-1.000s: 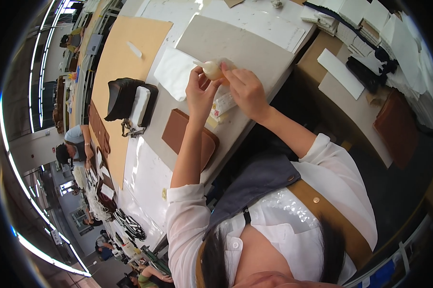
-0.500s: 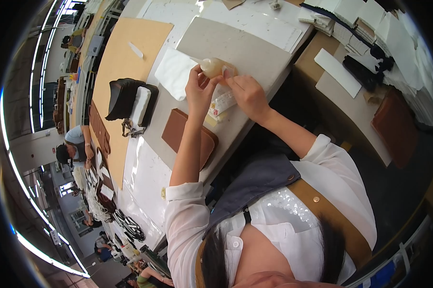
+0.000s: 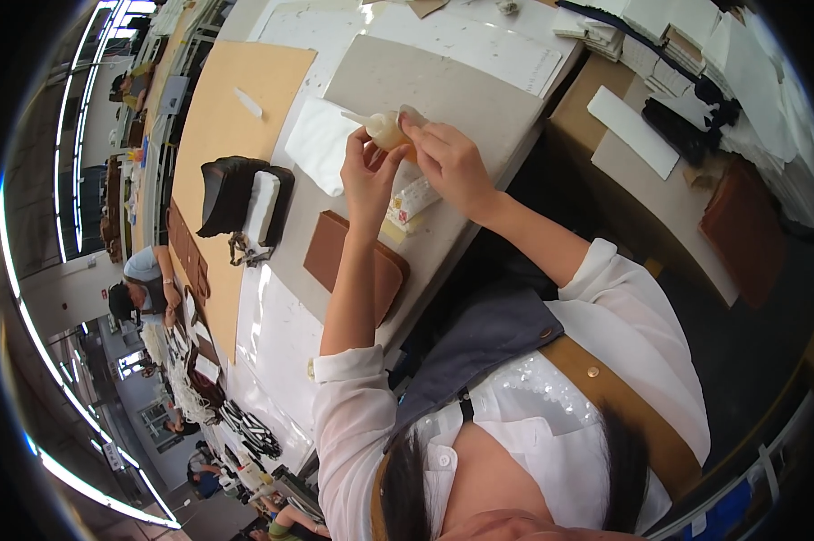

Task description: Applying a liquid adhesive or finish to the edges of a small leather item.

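My left hand (image 3: 368, 176) is closed around a translucent squeeze bottle (image 3: 387, 131) with a yellowish content and a thin pale nozzle pointing left. My right hand (image 3: 457, 171) pinches a small whitish piece (image 3: 413, 115) against the side of the bottle; I cannot make out what it is made of. Below the hands lies a white printed packet (image 3: 411, 202) on the grey board (image 3: 443, 77). A brown leather piece (image 3: 330, 248) with rounded corners lies partly under my left forearm. To the left of the bottle is a folded white cloth (image 3: 320, 144).
A black bag-like piece (image 3: 231, 194) with a white strip stands left on a tan sheet (image 3: 263, 77). Stacked white and black pieces (image 3: 677, 45) fill the far right. A brown leather panel (image 3: 745, 230) hangs at the right. A co-worker (image 3: 141, 279) bends over the table at left.
The bottle has tipped and shifted slightly left, so its nozzle shows more. My right hand has moved a little left and up, with the whitish piece now near the bottle's upper side.
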Tool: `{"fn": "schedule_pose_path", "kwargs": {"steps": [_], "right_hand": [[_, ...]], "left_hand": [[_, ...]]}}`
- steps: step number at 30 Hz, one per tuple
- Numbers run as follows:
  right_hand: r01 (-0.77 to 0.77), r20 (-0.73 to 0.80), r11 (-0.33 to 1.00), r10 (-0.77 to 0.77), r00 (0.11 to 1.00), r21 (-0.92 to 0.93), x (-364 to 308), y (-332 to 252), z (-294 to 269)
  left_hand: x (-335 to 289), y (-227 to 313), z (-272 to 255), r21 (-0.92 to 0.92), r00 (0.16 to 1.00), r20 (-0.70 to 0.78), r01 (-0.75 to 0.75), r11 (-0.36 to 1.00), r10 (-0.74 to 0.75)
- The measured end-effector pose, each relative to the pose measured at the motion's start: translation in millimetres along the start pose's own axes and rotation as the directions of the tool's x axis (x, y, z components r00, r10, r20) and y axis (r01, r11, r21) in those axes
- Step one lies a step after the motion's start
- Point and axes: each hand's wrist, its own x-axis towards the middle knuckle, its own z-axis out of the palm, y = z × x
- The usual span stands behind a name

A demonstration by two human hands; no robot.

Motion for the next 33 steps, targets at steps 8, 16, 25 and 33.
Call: {"fn": "schedule_pose_path", "kwargs": {"steps": [8,16,25,33], "right_hand": [[0.115,0.001,0.981,-0.117,0.993,-0.155,-12,1,-3],[0.118,0.011,0.970,-0.118,0.993,-0.211,-18,4,-3],[0.041,0.051,0.996,-0.037,0.998,-0.079,-38,6,-14],[-0.142,0.062,0.986,0.137,0.989,0.088,3,5,-8]], "left_hand": [[-4,2,3,0.044,0.999,-0.036,0.010,0.999,-0.009],[-4,0,4,0.052,0.999,-0.030,0.034,0.998,-0.033],[7,5,-3,0.030,0.999,0.025,0.019,0.999,-0.020],[3,-6,-12,-0.018,0.997,0.081,0.005,1.000,-0.004]]}}
